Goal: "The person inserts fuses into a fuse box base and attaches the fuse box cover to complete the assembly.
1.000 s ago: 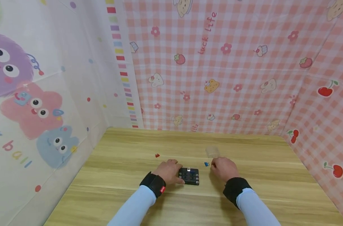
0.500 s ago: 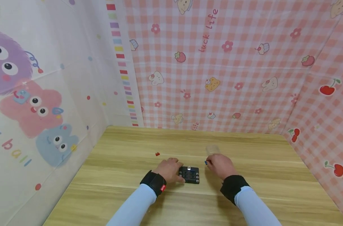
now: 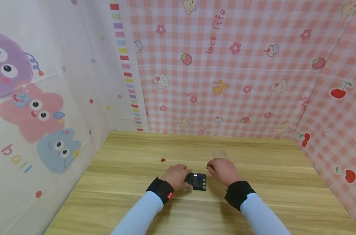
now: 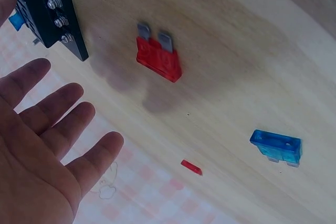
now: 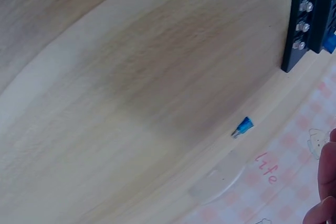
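A black fuse block [image 3: 196,181] with metal screw terminals lies on the wooden table. Something blue, probably a fuse, sits in it. My left hand [image 3: 175,176] is at the block's left side, thumb touching its near corner, other fingers straight and spread. Two red blade fuses, one close [image 4: 158,53] and one farther off [image 4: 191,167], plus a blue blade fuse [image 4: 275,147], appear in the left wrist view. My right hand [image 3: 223,169], fingertips together, hovers beyond the block's right corner; what they hold is hidden. Another blue fuse [image 5: 243,127] lies on the table in the right wrist view.
A clear plastic piece [image 3: 219,153] lies behind the right hand. The wooden table [image 3: 254,153] meets a pink checked cloth wall [image 3: 233,68] at the back, with printed cloth on both sides.
My right hand has shifted left and slightly away, closer to the block, now covering where the blue fuse showed. My left hand has stayed at the block.
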`<state>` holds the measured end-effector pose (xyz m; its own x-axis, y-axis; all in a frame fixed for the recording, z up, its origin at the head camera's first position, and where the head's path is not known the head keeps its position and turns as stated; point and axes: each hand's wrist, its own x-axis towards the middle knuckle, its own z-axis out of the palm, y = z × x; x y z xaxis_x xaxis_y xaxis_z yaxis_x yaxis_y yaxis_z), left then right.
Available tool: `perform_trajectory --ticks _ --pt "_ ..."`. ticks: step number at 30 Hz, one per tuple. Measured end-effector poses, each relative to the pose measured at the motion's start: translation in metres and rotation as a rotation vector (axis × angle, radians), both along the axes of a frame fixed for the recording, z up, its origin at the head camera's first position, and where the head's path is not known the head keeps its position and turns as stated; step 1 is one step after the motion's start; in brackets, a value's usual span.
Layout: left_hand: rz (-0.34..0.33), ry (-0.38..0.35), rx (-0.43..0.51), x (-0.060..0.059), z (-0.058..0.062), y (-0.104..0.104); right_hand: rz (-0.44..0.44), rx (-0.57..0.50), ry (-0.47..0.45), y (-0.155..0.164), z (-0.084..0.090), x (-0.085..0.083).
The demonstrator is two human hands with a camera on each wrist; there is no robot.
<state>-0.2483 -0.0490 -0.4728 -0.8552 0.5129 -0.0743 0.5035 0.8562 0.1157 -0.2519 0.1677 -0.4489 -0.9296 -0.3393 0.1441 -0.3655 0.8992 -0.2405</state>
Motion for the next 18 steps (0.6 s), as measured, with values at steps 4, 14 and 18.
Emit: perform_trajectory --ticks 4,14,18 --pt "-0.010 0.010 0.000 0.000 -0.001 0.000 0.017 0.003 0.011 -0.004 0.003 0.001" --pt "-0.009 0.014 -0.005 0.002 0.001 0.000 0.081 -0.002 0.061 -0.011 0.004 0.004" --pt "-0.020 0.020 -0.011 0.003 0.003 -0.001 0.096 0.002 0.047 -0.013 0.003 0.006"
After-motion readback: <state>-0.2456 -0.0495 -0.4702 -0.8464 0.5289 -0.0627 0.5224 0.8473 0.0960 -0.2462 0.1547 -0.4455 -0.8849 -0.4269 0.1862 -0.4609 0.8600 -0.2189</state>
